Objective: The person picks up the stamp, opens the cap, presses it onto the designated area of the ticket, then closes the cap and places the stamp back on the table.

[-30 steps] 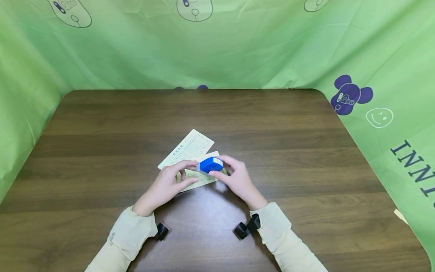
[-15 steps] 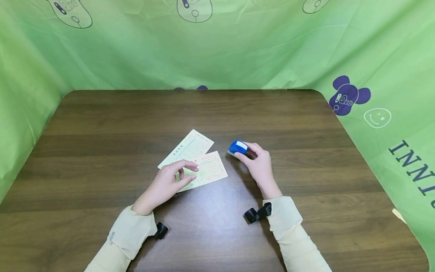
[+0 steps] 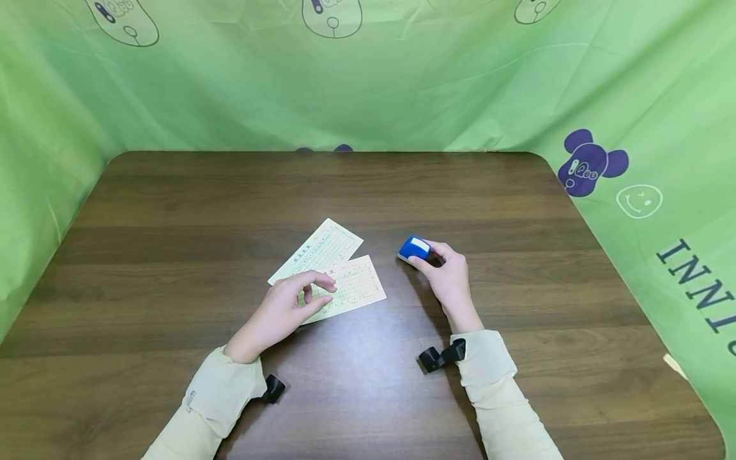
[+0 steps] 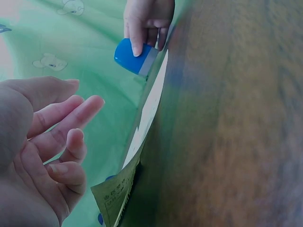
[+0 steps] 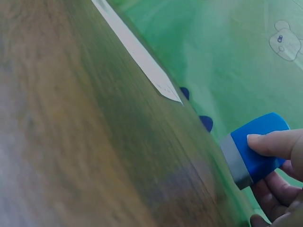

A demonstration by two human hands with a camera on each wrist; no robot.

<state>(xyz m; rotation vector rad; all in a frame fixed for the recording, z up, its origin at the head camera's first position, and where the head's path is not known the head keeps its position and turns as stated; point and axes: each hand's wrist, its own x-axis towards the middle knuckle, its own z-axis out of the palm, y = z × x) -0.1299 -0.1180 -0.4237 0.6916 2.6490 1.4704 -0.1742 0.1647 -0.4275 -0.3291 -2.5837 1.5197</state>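
My right hand [image 3: 451, 281] pinches a blue hand stamp [image 3: 411, 249] between thumb and fingers, to the right of the papers and above the table. The stamp has a white label on top; its grey base [image 5: 236, 163] points down in the right wrist view. My left hand [image 3: 282, 308] holds nothing, its thumb and fingers loosely bent and parted over a printed form [image 3: 359, 284] with a grid. Under that hand and form, part of a second printed form [image 3: 322, 246] is covered; it lies at an angle behind. One form's near corner [image 4: 113, 196] curls up in the left wrist view.
The brown wooden table [image 3: 190, 211] extends around both hands. Green printed cloth [image 3: 402, 83] hangs along its back and sides. A black wrist camera [image 3: 273, 388] sits at the left cuff, and another camera [image 3: 431, 360] at the right.
My right hand has carried the stamp rightward and slightly farther back, away from my left fingertips and off the forms. The left hand has stayed in place over the papers.
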